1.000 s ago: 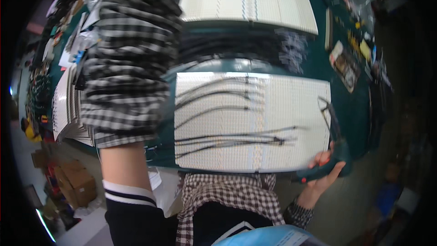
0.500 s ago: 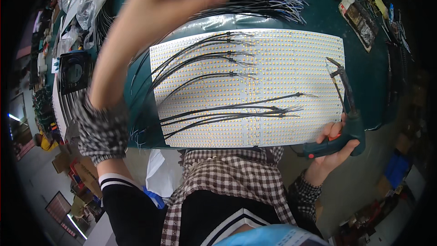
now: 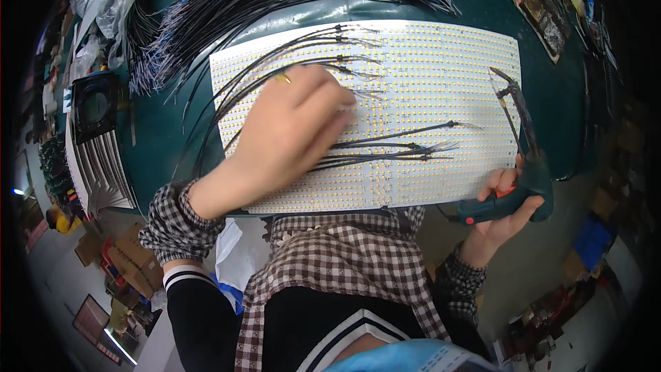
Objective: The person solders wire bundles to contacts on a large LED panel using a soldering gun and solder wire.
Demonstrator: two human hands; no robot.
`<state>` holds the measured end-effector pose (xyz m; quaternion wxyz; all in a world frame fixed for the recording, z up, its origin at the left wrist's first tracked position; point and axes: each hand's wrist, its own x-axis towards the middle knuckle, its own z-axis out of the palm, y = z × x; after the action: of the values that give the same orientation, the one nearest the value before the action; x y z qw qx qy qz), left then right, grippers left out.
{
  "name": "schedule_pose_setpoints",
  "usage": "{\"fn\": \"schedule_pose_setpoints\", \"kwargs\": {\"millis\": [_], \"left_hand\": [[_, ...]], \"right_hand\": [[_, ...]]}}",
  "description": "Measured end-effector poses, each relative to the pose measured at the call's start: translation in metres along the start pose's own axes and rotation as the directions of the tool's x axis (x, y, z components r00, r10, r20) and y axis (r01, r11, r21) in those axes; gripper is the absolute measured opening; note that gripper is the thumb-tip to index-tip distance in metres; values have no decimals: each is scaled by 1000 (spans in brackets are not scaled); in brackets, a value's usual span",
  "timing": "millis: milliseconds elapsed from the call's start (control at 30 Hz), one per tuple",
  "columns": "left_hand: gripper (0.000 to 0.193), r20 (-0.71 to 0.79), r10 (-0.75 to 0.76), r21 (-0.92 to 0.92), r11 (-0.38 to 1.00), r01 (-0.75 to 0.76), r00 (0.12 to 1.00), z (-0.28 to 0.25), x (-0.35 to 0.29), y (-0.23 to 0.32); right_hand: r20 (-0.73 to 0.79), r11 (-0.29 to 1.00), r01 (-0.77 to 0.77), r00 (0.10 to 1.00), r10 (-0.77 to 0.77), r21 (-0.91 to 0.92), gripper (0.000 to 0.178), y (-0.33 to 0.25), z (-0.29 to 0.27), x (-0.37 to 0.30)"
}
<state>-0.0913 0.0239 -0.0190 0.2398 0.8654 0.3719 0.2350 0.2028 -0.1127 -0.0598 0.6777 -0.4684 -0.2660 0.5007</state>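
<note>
A white LED panel (image 3: 441, 83) dotted with rows of small yellow chips lies on the green bench, with thin black wires (image 3: 392, 151) laid across it. My left hand (image 3: 289, 134) rests flat on the panel's left half, fingers together, pressing on the wires. My right hand (image 3: 499, 210) grips a dark green soldering gun (image 3: 523, 158) at the panel's right edge, its thin tip pointing up over the chips.
A big bundle of black wires (image 3: 275, 0) lies above the panel. A black fan (image 3: 96, 107) and stacked metal strips (image 3: 100, 165) sit at the left. Small parts and cards (image 3: 544, 0) lie top right. Cardboard boxes stand on the floor below left.
My left arm, raised close to the camera before, has come down and the hand now lies on the panel over the wires. The right hand keeps the soldering gun in about the same place.
</note>
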Motion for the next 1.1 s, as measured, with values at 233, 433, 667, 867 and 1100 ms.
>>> {"fn": "schedule_pose_setpoints", "kwargs": {"millis": [233, 433, 667, 867, 1100], "left_hand": [[17, 209, -95, -154, 980, 129, 973, 13, -15, 16], [17, 217, -109, -144, 979, 142, 970, 16, -12, 17], [14, 219, -104, -116, 985, 132, 970, 13, -13, 21], [11, 172, -210, -19, 976, 216, 963, -15, -23, 28], [14, 150, -298, 258, 932, 253, 943, -43, -37, 14]], "right_hand": [[-43, 1000, 4, 999, -5, -30, 81, 0, 3, 0], [-47, 1000, 4, 999, -3, 17, 80, 1, 2, 0], [-78, 996, 73, 995, -69, 51, 82, -6, 4, 5], [-35, 994, 82, 996, -79, 69, 84, -2, 1, 15], [-7, 998, 50, 999, -50, 41, 85, 3, -2, 18]]}}
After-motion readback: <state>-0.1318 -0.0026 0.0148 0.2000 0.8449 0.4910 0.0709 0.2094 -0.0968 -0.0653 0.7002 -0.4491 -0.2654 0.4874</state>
